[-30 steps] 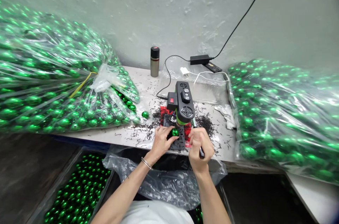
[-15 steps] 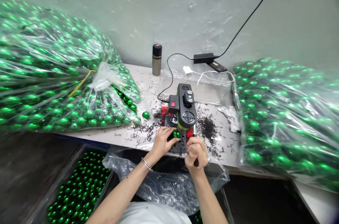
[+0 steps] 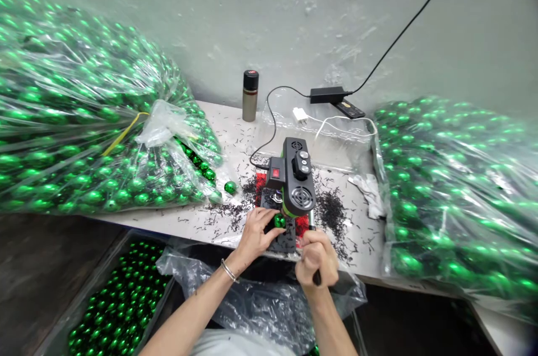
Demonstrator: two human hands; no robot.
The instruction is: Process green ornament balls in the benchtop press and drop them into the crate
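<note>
A shiny green ball point(image 3: 279, 221) sits on the black base point(image 3: 282, 243) of a small bench drill press point(image 3: 299, 174), under its head. My left hand point(image 3: 256, 232) has thumb and fingers closed around the ball from the left. The fist of my right hand point(image 3: 317, 259) is wrapped around the black lever handle point(image 3: 316, 277) at the machine's right side. The drill's tip is hidden under the head. Black shavings point(image 3: 330, 210) lie around the machine, with red material point(image 3: 301, 225) beside the base.
Large clear bags of green balls stand left point(image 3: 84, 120) and right point(image 3: 454, 193). One loose ball point(image 3: 230, 187) lies near the left bag. Behind are a bottle point(image 3: 249, 97), a power adapter point(image 3: 327, 94) and cables. Below the table edge are a plastic sheet point(image 3: 256, 300) and a bin of balls point(image 3: 121, 294).
The view has shifted slightly. My left hand still holds the ball under the drill head, and my right hand still grips the lever, a little lower in the picture.
</note>
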